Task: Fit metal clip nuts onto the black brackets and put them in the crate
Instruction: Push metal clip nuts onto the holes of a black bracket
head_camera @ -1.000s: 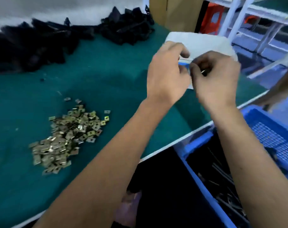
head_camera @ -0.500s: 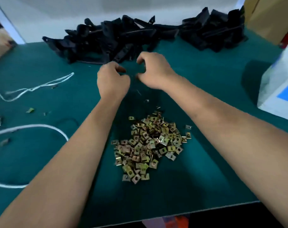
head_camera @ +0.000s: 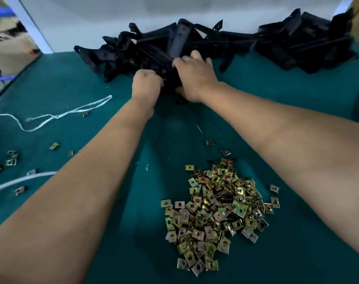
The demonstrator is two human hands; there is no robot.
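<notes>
1. The left hand (head_camera: 147, 85) is curled into a fist at the near edge of the heap of black plastic brackets (head_camera: 154, 48), which lies along the far edge of the green felt-covered table (head_camera: 297, 119). Its fingers are hidden from the camera, so I cannot tell whether it grasps a bracket or is merely clenched.
2. The right hand (head_camera: 195, 76) lies just beside the left, its fingers wrapped over the top of one long black bracket (head_camera: 166, 60) and its thumb underneath, grasping that bracket where it sticks out of the heap.
3. A second heap of black plastic brackets (head_camera: 309, 46) sits toward the far right corner of the table, joined to the first by a thin run of parts.
4. The pile of small square gold-coloured metal clip nuts (head_camera: 213, 214) lies on the near half of the table, between the two forearms and closer to the right one, well apart from the brackets.
5. A few loose clip nuts (head_camera: 11, 158) are scattered near the left edge of the table.
6. A white cord (head_camera: 58, 115) loops across the left side of the table, and a white strap (head_camera: 21, 181) lies nearer the left edge.
</notes>
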